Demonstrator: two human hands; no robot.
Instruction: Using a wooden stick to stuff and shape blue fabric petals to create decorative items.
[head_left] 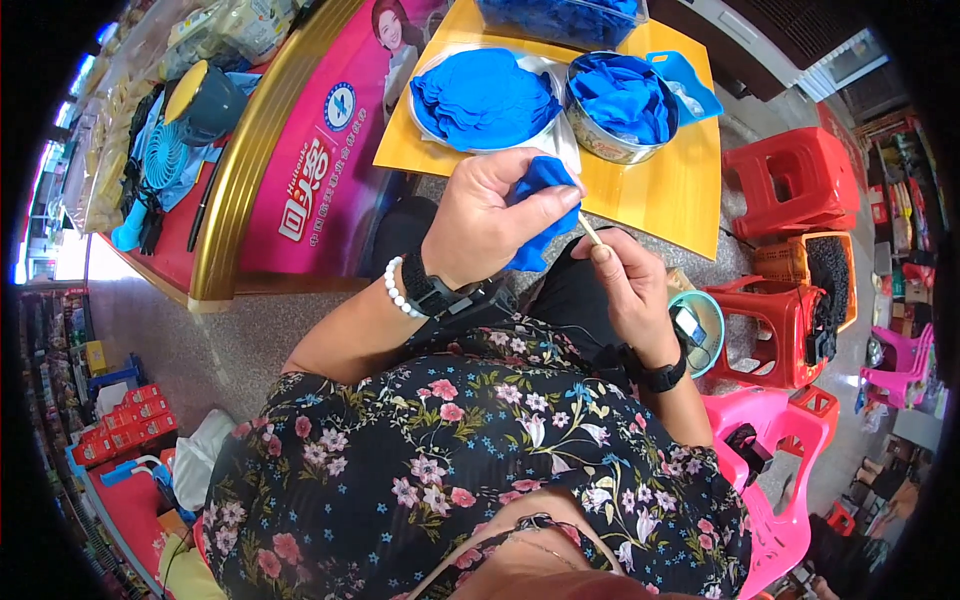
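My left hand (490, 215) is closed, its thumb and fingers pinching a crumpled blue piece of thin fabric or paper (541, 240). Between the thumb and fingers of my right hand (632, 290) is a thin pale stick (591, 231), whose upper end reaches the blue piece. Whether the two are joined cannot be made out. Just beyond my hands, a white plate (490, 152) bears a stack of flat, ruffled blue pieces (485, 98). Beside it stands a round tin (625, 152) with more blue pieces (622, 95).
The plate and tin stand on a yellow board (675, 205), along with a clear box (560, 22) of blue pieces and a light blue scoop-like container (688, 85). To the left is a gold-edged pink counter (225, 150). Red stools (790, 180) and a pale green bucket (712, 310) are on the right.
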